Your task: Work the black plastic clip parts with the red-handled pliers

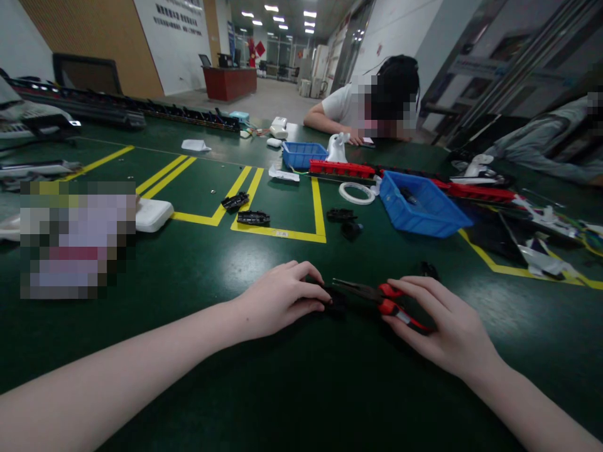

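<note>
Near the middle of the green table, my left hand point(287, 296) has its fingers closed on a small black part point(335, 306), whose details are too dark to make out. My right hand point(445, 323) holds red-handled pliers point(389, 300) by the handles. Their long narrow jaws point left, just above and beside the black part. Behind my hands, two black parts point(253, 218) point(235, 201) lie by the yellow tape. Further right are another black part point(341, 215) and a small dark round piece point(351, 230).
A large blue bin point(424, 216) holding dark pieces stands at right, near a white tape roll point(357, 193). Behind are a smaller blue bin point(305, 164) and red strips point(342, 168). A white box point(153, 215) lies left. A person point(342, 103) leans on the table's far side.
</note>
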